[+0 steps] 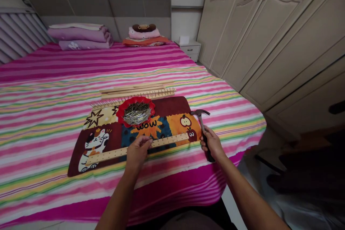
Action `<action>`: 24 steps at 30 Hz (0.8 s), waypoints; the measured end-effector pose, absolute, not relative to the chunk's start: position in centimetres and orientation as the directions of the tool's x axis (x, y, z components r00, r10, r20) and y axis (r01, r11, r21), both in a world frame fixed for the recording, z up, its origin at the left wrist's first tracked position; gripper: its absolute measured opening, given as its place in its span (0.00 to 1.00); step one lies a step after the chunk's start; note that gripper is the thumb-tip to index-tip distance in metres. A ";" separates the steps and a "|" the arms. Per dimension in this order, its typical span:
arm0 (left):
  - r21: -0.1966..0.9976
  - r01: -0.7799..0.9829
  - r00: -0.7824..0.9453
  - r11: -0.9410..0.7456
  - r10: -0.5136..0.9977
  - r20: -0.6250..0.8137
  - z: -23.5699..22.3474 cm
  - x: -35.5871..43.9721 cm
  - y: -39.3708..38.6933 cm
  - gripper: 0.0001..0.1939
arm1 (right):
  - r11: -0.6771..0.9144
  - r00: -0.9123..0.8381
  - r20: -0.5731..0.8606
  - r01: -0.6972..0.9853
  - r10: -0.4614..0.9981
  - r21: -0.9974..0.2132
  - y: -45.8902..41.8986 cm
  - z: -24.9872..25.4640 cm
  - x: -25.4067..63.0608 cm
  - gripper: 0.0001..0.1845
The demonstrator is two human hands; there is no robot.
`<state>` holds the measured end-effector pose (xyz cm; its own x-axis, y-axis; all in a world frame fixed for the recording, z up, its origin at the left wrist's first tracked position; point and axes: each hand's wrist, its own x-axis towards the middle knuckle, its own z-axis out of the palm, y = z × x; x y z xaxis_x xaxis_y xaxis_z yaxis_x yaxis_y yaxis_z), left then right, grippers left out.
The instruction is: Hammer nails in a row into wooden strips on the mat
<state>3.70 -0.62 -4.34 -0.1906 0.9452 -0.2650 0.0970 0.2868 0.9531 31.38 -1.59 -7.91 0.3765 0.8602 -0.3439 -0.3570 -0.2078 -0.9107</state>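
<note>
Magenta border [167,183]: near band of the striped bed cover [45,129], falling over the bed's edge.
Right hand [211,142]: grip clamped around the dark handle of a hammer, just beside the right edge of a mat.
Hammer [199,112]: metal head directed away from the person, claw to the right, blunt face to the left; apart from the wooden strip.
Left hand [138,148]: grip with thumb and forefinger drawn together at the middle of the wooden strip; whether a nail sits between the fingertips is too small to tell.
Wooden strip [111,155]: lies lengthwise along the near part of the mat; dark dots mark its left portion, small nails stand up from its right portion.
Mat [172,106]: maroon, teal and orange panels, printed with a cat at left, the word "WOW" near the centre and apples at right.
Red bowl [121,115]: scalloped rim, on the far part of the mat, filled with loose metal nails [137,112].
Nailed strips [161,96]: along the mat's far edge, bristling with upright nails.
Plain strips [129,89]: wooden, just behind the nailed ones.
Bedding stacks [81,35]: folded, lilac at left, pink and orange at right.
Headboard [140,7]: grey, behind the bedding.
Bedside cabinet [190,49]: white, between bed and wardrobe [242,25].
</note>
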 end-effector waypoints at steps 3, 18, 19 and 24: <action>0.955 0.136 -0.181 0.262 0.955 -0.236 -4.6 3.6 -0.6 0.19 | -0.206 0.376 -0.342 -0.356 0.861 -0.911 -1.6 -7.9 31.4 0.25; 0.929 0.328 -0.214 0.169 0.971 -0.101 -5.2 3.7 -1.1 0.13 | -0.187 0.379 -0.301 -0.309 0.875 -0.932 -1.8 -7.8 31.2 0.27; 0.922 0.353 -0.206 0.157 0.975 -0.087 -5.2 3.7 -1.1 0.13 | -0.185 0.380 -0.296 -0.301 0.876 -0.935 -1.7 -7.8 31.2 0.27; 0.873 0.480 -0.169 0.085 0.986 -0.003 -5.1 3.8 -1.4 0.10 | -0.162 0.405 -0.244 -0.225 0.881 -0.961 -2.5 -6.9 30.6 0.30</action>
<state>3.78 -1.38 -5.09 -0.1687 0.9857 -0.0029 0.4798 0.0847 0.8733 30.55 -2.50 -6.92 0.4051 0.8813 -0.2435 -0.2254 -0.1619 -0.9607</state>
